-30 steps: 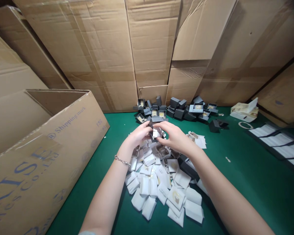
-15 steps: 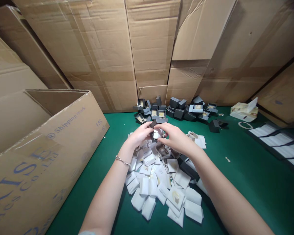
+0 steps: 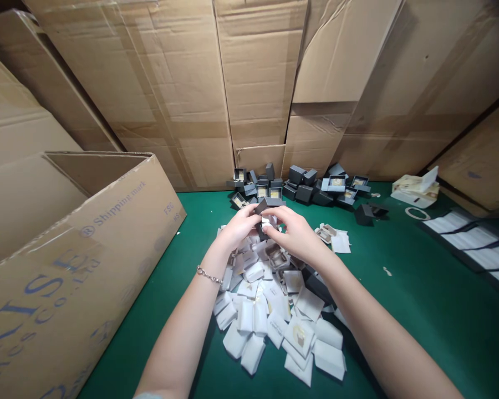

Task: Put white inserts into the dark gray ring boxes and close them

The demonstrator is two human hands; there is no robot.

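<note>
My left hand (image 3: 240, 226), with a chain bracelet at its wrist, is closed around the side of a small dark jewellery box (image 3: 270, 204). The box's lid stands open, tilted away from me. From the right, my right hand (image 3: 294, 228) reaches in with thumb and fingers pinched on a white piece (image 3: 268, 221) in the box's opening. Its exact kind is partly hidden by my fingers. Just below both hands spreads a heap of white folded pouches and cards (image 3: 274, 299), some with a gold print.
Several dark boxes (image 3: 303, 193), some open, line the back of the green table (image 3: 399, 332). A large carton (image 3: 120, 233) stands at left. A tissue pack (image 3: 416, 190), a tape ring (image 3: 417, 213) and a black tray with white contents (image 3: 474, 238) are at right.
My right hand has shifted slightly left, and its thumb and fingers have closed in on the white piece. The box's open lid shows a little more above my fingers.
</note>
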